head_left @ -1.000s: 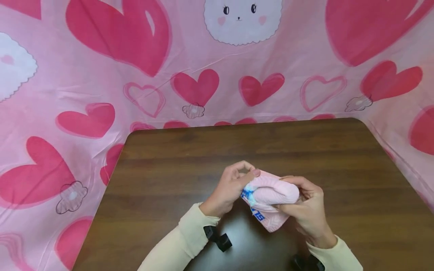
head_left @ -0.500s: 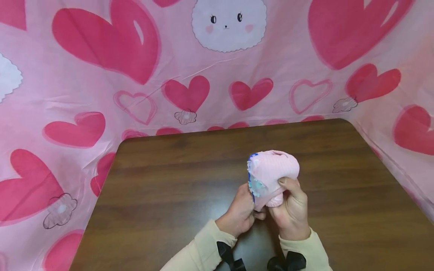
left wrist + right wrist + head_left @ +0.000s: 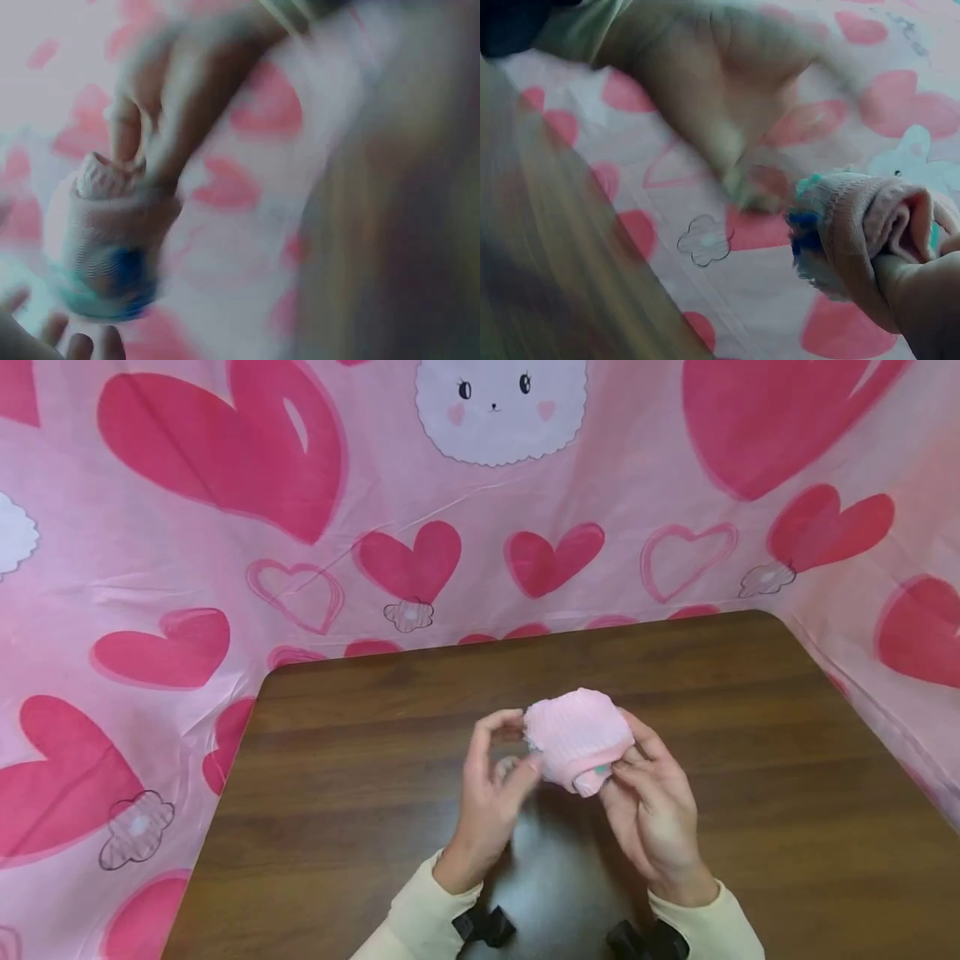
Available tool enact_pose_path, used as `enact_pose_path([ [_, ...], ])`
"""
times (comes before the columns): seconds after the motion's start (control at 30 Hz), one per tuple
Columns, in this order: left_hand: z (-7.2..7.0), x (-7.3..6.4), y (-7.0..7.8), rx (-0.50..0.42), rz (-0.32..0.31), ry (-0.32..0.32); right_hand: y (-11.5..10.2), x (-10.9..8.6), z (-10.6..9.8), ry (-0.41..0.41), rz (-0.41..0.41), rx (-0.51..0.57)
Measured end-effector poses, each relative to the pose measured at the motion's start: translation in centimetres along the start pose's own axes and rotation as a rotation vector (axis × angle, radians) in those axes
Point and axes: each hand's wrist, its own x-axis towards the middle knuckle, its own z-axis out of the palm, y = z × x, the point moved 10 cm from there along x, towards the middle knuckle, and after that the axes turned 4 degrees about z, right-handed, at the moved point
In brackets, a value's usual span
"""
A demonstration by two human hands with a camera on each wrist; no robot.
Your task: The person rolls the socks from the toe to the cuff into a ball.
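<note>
A pink ribbed sock [image 3: 577, 735], rolled into a bundle, is held up over the middle of the table in the head view. At its right lower side my right hand [image 3: 660, 810] pinches the rolled cuff. My left hand [image 3: 487, 793] is at the bundle's left edge with spread fingers. The right wrist view shows a gap between that left hand [image 3: 727, 90], blurred, and the sock [image 3: 847, 225], whose loose blue and teal threads face it. In the left wrist view, the right hand [image 3: 180, 97] grips the bundle [image 3: 112, 247] from above, with left fingertips [image 3: 79, 345] below.
Beneath the hands is a dark brown wooden table [image 3: 360, 760] with rounded far corners. A pink cloth [image 3: 495, 502] printed with hearts hangs behind and along both sides. Black wrist straps with cameras [image 3: 483, 927] sit on both cream sleeves.
The rolled sock was turned over, so its smooth ribbed side now faces up and the blue lettering is out of sight. My left hand has come off it and spread its fingers.
</note>
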Motion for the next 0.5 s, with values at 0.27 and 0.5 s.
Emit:
enact_pose_path([
  [0.27, 2.0, -0.2, 5.6, 0.712, 0.560, -0.091, 0.6, -0.7, -0.2, 0.098, -0.039, -0.382],
  [0.5, 1.1, -0.5, 5.7, 0.771, 0.596, -0.034, -1.7, -1.0, 0.0, 0.208, -0.214, -0.945],
])
